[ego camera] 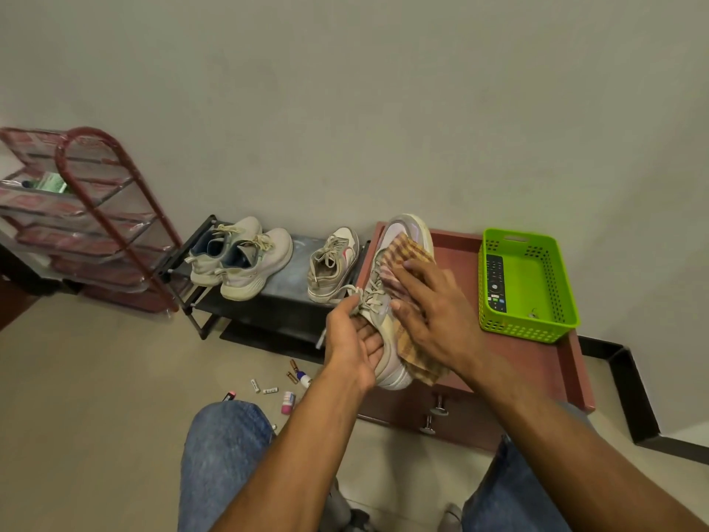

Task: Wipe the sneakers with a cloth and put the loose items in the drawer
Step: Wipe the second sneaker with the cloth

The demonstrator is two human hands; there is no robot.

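Sneaker (383,301) is held above the cabinet (537,359), at one o'clock from the batteries (264,387); left hand (355,339) grips it steady so the flat-fingered right hand (433,305) can press the cloth (406,255).

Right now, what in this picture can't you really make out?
Head view only:
- Held sneaker: its far side lies under the checked cloth and right hand.
- Small item in the green basket, beside the remote: too small to name.
- Drawer front: partly hidden by the arms.
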